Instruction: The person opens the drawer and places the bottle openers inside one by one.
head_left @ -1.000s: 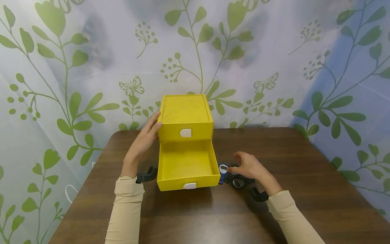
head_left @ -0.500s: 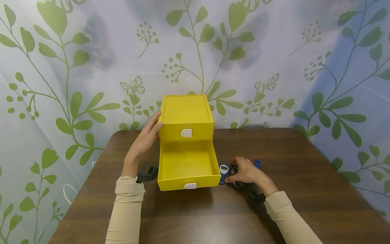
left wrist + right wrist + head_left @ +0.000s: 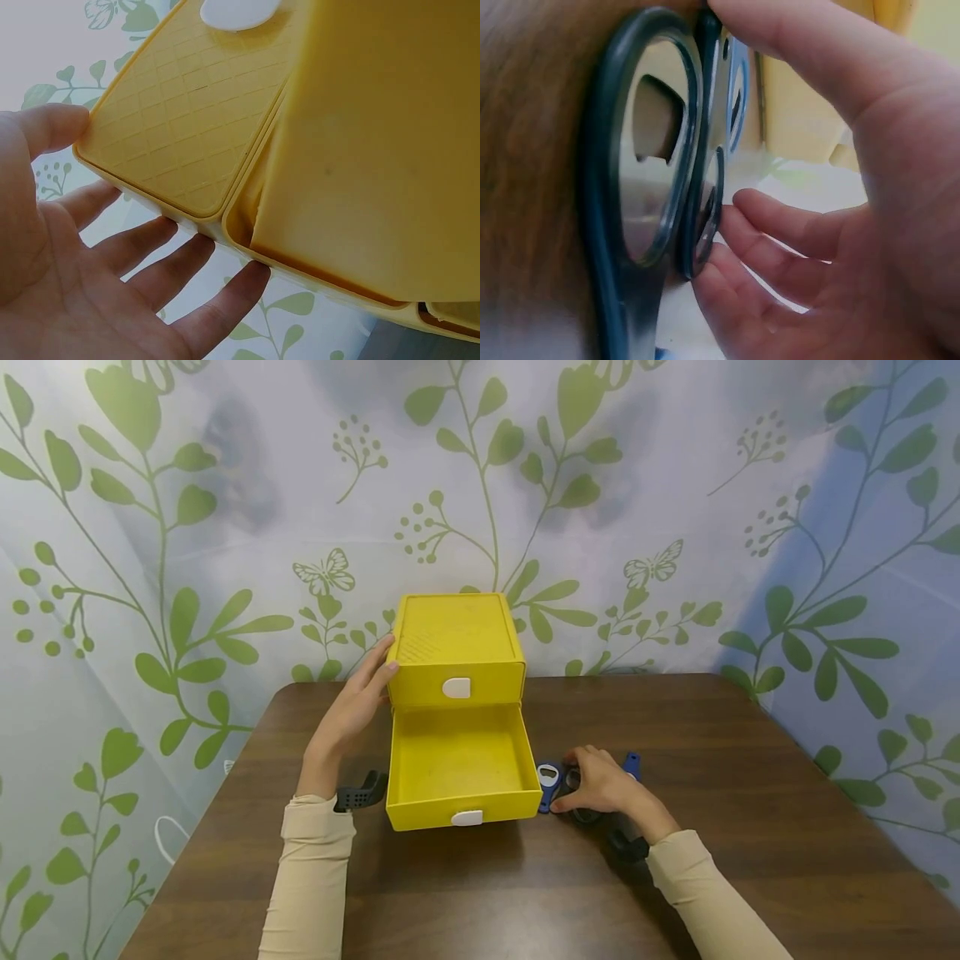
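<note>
A yellow two-drawer box [image 3: 457, 627] stands on the table with its lower drawer [image 3: 427, 814] pulled out. My left hand [image 3: 352, 710] rests against the box's left side, its thumb at the front edge and fingers spread along the side wall, as the left wrist view shows. Right of the drawer, my right hand [image 3: 603, 781] reaches down over several bottle openers. In the right wrist view, thumb and fingertips grip a black bottle opener [image 3: 714, 161] by its two ends. Another black bottle opener [image 3: 600, 172] lies beside it. A blue bottle opener [image 3: 549, 775] lies between drawer and hand.
Another blue opener's handle [image 3: 632, 765] sticks out beyond the right hand. A patterned curtain [image 3: 660, 460] hangs behind the brown tabletop [image 3: 787, 827]. A white cable [image 3: 159, 837] loops at the left table edge.
My right hand has lowered onto the bottle openers and moved slightly left, its fingers closing around a black one. The blue handle behind it has come into view. My left hand stays put.
</note>
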{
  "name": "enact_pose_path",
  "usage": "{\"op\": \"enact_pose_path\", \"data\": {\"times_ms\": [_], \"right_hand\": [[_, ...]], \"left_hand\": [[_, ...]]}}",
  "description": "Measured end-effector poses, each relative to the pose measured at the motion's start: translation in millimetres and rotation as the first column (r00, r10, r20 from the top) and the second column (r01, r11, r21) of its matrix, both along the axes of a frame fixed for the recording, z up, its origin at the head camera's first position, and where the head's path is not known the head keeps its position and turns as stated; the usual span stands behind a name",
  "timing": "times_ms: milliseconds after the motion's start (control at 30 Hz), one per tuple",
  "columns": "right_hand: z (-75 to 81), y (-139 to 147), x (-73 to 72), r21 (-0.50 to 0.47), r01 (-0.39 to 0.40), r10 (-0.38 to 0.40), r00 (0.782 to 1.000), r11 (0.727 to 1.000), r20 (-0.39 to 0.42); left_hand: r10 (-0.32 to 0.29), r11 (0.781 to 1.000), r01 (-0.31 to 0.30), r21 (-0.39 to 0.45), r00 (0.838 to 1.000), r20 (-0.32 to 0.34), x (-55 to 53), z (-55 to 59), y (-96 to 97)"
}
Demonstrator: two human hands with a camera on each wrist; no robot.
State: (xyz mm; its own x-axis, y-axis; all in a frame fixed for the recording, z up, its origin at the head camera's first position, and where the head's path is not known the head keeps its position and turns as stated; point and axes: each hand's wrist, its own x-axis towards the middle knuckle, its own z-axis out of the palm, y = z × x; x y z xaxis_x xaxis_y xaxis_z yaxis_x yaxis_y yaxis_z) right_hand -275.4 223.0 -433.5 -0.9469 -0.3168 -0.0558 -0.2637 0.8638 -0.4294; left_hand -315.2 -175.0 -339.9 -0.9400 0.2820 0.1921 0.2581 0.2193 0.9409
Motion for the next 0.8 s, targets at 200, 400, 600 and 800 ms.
{"op": "enact_pose_path", "data": {"times_ms": [200,400,600,800], "right_hand": [[-2.7,1.6,-2.5,-0.03,-0.023,0.023,0.999,0.999,-0.024],[-1.7,2.4,-3.3,-0.082,0.011,-0.016,0.998,0.997,-0.057],[-4.4,1.1,-3.3,-0.081,0.017,-0.019,0.999,0.997,-0.03],[-3.7,-1.8,-2.4,-0.097,0.019,-0.021,1.0,0.995,-0.021]], "left_hand": [[0.002,1.0,-0.002,-0.005,1.0,-0.003,1.0,-0.1,0.0],[0.01,1.0,-0.01,-0.013,1.0,-0.007,1.2,0.5,0.0],[0.012,1.0,-0.012,-0.018,1.0,0.007,1.2,-0.3,-0.3],[0.009,1.0,-0.009,-0.003,1.0,0.019,0.7,1.0,0.0]]}}
